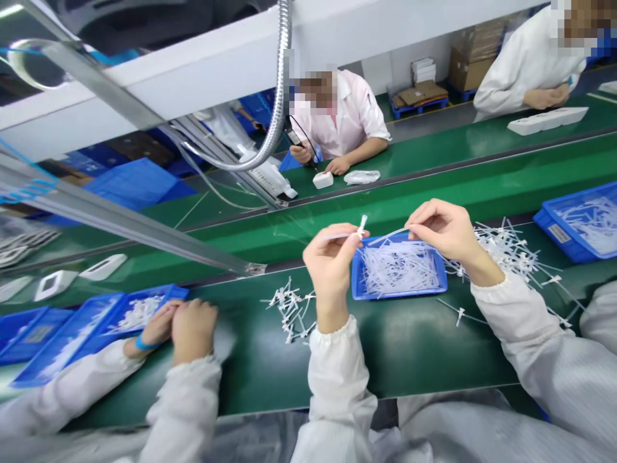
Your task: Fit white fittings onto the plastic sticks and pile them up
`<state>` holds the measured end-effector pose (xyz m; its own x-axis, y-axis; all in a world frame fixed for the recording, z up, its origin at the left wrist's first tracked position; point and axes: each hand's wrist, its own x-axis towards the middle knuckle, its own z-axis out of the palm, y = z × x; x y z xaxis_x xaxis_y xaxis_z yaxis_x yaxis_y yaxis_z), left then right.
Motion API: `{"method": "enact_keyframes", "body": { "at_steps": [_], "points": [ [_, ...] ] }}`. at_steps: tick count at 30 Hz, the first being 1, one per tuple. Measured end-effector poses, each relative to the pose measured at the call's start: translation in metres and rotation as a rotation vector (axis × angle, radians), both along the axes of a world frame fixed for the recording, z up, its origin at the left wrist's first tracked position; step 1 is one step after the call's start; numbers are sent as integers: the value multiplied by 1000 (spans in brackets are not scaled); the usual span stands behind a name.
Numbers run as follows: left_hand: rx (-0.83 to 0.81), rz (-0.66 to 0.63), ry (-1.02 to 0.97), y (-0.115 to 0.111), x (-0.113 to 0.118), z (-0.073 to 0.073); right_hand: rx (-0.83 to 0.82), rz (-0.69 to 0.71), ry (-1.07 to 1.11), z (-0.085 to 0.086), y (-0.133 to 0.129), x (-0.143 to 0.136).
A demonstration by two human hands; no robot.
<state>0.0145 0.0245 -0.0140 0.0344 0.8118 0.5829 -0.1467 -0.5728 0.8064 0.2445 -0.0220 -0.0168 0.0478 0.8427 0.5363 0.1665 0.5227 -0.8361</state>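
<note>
My left hand (332, 257) is raised at the left edge of a blue tray, its thumb and fingers pinching a small white connector (361, 229) with a thin tube. To the right, my right hand (446, 235) pinches the end of a thin translucent tube (388, 236) that slants toward the connector; whether the two touch is unclear. Many loose thin tubes (400, 267) fill the blue tray (400, 296) below. Tubes with white connectors lie in a small pile (290, 312) left of the tray and a larger pile (511, 251) behind my right wrist.
A co-worker's hands (186, 325) are at the left, beside blue trays (176, 292) of white parts. Another blue tray (562, 239) stands at the right. Across the green bench, a person (347, 122) holds a tool over a white part. A metal post (193, 244) slants down at the left.
</note>
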Motion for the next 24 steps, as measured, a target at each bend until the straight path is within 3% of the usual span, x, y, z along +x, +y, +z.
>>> {"method": "enact_keyframes", "body": {
  "at_steps": [2, 4, 9, 11, 15, 19, 24],
  "points": [
    [-59, -34, 32, -6, 15, -7, 75, 10, 111, -2, -3, -12],
    [-71, -60, 66, -11, 22, -14, 91, 47, 67, -8, 0, -22],
    [-45, -19, 70, -16, 21, -16, 41, 77, -26, -13, 8, -26],
    [-73, 0, 65, -17, 20, -14, 1, 98, 101, -10, 8, -23],
    [-125, 58, 113, -19, 21, -16, -131, 276, 421, -5, 5, -22],
    [-122, 84, 131, -16, 23, -20, -165, 378, 502, -5, 5, -20],
    [-80, 56, 115, -20, 27, -15, -203, 369, 541, -1, 1, -22]
  ]
}}
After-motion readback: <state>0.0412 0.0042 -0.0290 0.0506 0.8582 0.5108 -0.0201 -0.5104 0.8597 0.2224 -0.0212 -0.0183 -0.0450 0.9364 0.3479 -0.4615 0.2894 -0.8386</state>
